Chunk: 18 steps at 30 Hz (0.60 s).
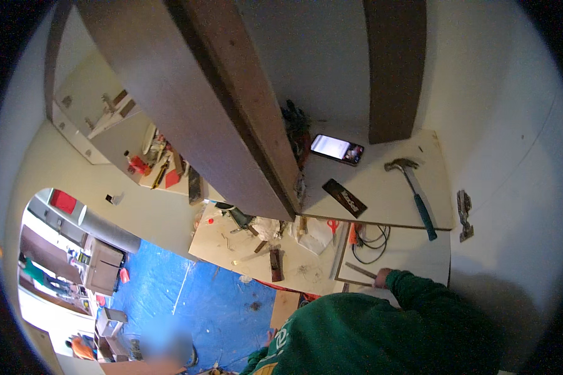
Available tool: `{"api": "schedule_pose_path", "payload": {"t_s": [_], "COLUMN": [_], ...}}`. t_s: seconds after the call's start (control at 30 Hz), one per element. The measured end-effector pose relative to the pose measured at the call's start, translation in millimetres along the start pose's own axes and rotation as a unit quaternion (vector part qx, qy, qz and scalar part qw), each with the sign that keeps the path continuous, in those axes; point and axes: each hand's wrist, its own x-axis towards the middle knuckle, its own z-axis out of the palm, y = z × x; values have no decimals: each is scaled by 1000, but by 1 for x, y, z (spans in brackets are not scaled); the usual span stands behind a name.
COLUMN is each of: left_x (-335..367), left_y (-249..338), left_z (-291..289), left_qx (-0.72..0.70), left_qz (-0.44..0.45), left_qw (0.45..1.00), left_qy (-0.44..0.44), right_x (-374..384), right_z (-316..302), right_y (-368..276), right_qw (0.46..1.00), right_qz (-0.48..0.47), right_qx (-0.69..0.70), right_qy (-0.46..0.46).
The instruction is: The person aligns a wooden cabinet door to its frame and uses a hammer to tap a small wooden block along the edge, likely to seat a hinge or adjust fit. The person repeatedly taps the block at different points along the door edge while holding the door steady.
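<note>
My right hand (383,277), in a green sleeve, is closed on one end of a thin, flat grey strip (360,270); its exact kind is unclear. The strip lies low over a white panel (416,253) with dark edges. Beyond the hand, a claw hammer (415,194) with a dark green handle rests across the shelf edge. My left hand (272,335) shows only in small part beside my green sweater, near a light brown board (283,307); its fingers are mostly hidden. On the panel is an orange-handled tool (354,234) with a looped dark cord (381,247).
A lit phone (337,149) and a dark flat packet (344,198) lie on the white shelf (381,175). Large brown boards (194,106) rise ahead. Red scissors (333,226) and scraps cover the lower worktop (231,240). Blue sheeting (162,281) spreads at left, with a blurred person (166,347) there.
</note>
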Motion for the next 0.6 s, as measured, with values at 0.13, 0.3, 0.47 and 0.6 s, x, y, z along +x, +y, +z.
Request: {"api": "schedule_pose_path", "payload": {"t_s": [0.13, 0.3, 0.47, 0.6], "left_x": [-12, 4, 30, 22], "left_y": [-40, -14, 38, 33], "left_z": [-13, -9, 7, 11], "left_qx": [0, -11, -33, -25], "left_qz": [-48, -15, 49, 32], "left_qw": [998, 997, 996, 998], "left_qy": [43, 68, 62, 50], "right_x": [-8, -4, -3, -9], "right_z": [0, 14, 20, 19], "right_y": [0, 11, 11, 8], "right_qw": [999, 1000, 980, 997], "right_qz": [-22, -4, -64, 22], "right_qx": [-26, -17, -188, -77], "right_qy": [10, -9, -24, -12]}}
